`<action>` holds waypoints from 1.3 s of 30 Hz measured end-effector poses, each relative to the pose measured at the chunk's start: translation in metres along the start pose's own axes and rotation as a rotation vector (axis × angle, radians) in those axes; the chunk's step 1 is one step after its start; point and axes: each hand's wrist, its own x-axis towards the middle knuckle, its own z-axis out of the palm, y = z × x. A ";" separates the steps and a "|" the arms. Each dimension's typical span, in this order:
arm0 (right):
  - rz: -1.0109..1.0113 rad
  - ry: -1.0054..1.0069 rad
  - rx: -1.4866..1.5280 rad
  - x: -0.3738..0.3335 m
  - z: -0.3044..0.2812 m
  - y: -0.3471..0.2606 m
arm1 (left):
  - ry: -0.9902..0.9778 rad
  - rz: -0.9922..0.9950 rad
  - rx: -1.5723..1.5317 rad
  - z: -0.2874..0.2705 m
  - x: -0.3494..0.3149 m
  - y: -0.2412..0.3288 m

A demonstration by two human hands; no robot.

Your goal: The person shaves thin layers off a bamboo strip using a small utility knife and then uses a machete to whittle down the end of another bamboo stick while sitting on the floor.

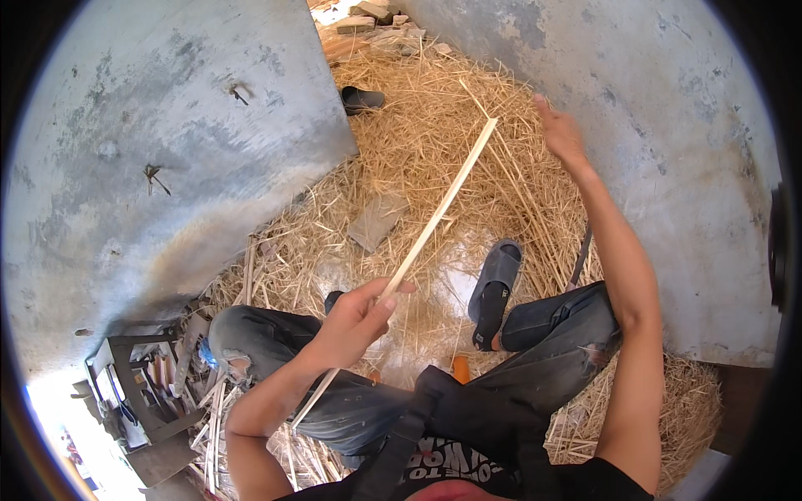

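A long pale strip of split wood or bamboo [443, 207] slants from beside my left thigh up toward the far middle. My left hand [357, 324] is closed round its lower part, with the thumb along it. The strip's short lower end shows below my wrist, over my leg. My right hand [563, 138] is raised at the far right, apart from the strip's tip. It looks curled with one digit pointing up; the other fingers are hidden, and I cannot make out anything in them. A thin sliver [474, 98] shows just beyond the strip's far tip.
Straw-like shavings [418, 150] cover the ground, with longer thin strips [535, 213] at right. Grey metal sheets [167, 167] stand on both sides. Around my legs are a grey slipper [498, 275] on my foot, an orange object [461, 369] and a tool-filled rack [150, 384]. A dark shoe [362, 99] lies farther off.
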 end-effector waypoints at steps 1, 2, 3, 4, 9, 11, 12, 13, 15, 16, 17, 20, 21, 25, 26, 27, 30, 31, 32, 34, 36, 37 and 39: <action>-0.087 0.108 0.057 0.005 -0.007 0.013 | -0.002 -0.003 -0.018 -0.002 -0.002 -0.002; -0.128 0.126 0.083 0.003 -0.012 0.014 | 0.024 0.011 0.000 -0.005 0.001 -0.004; -0.167 0.146 0.109 -0.001 -0.019 0.016 | 0.050 0.024 0.010 -0.006 0.003 -0.006; -0.154 0.060 0.112 -0.013 -0.018 0.010 | 0.085 0.026 0.019 -0.008 0.004 -0.009; -0.404 -0.384 -0.081 -0.141 0.016 -0.070 | 0.118 0.046 0.060 -0.005 0.010 -0.003; -0.703 -0.473 -0.043 -0.195 0.042 -0.079 | 0.121 0.001 0.089 -0.003 0.011 0.002; -0.735 -0.547 -0.080 -0.212 0.047 -0.080 | 0.130 -0.024 0.046 -0.001 0.013 0.006; -0.743 -0.577 -0.085 -0.221 0.049 -0.081 | 0.146 -0.054 0.003 0.002 0.014 0.009; -0.761 -0.642 -0.095 -0.229 0.053 -0.082 | 0.184 -0.068 0.000 0.004 0.013 0.009; -0.777 -0.604 -0.107 -0.226 0.053 -0.082 | 0.205 -0.051 0.041 0.003 0.013 0.004; -0.793 -0.566 -0.118 -0.218 0.053 -0.084 | 0.226 -0.034 0.082 0.001 0.013 0.000; -0.807 -0.483 -0.072 -0.196 0.055 -0.086 | 0.216 0.022 0.170 -0.008 0.016 -0.008; -0.797 -0.457 -0.048 -0.188 0.053 -0.084 | 0.207 0.005 0.172 -0.008 0.016 -0.004; -0.632 -0.307 -0.127 -0.136 0.042 -0.078 | 0.187 -0.003 0.217 -0.007 0.010 0.002; -0.565 -0.293 -0.174 -0.123 0.039 -0.077 | 0.179 0.013 0.234 -0.007 0.010 0.000; -0.494 -0.277 -0.223 -0.108 0.034 -0.073 | 0.165 -0.005 0.258 -0.005 0.008 0.002; -0.216 -0.061 -0.096 -0.035 0.025 -0.020 | 0.104 0.045 0.316 0.003 0.007 -0.003; -0.026 -0.093 -0.052 -0.008 0.003 -0.005 | 0.091 0.116 0.336 0.002 -0.002 -0.016; -0.083 0.102 0.005 0.011 -0.011 0.024 | 0.074 0.196 0.352 -0.001 -0.006 -0.023; -0.103 0.196 0.014 0.010 -0.024 0.022 | 0.115 0.094 0.319 -0.003 -0.006 -0.016; -0.089 0.048 -0.074 -0.016 -0.030 0.014 | 0.151 0.010 0.243 -0.009 -0.001 -0.011; -0.125 -0.006 -0.113 -0.032 -0.026 0.006 | 0.184 0.050 0.210 -0.011 0.001 -0.014; -0.257 -0.159 -0.148 -0.075 -0.009 -0.022 | 0.203 0.024 0.209 -0.010 0.005 -0.002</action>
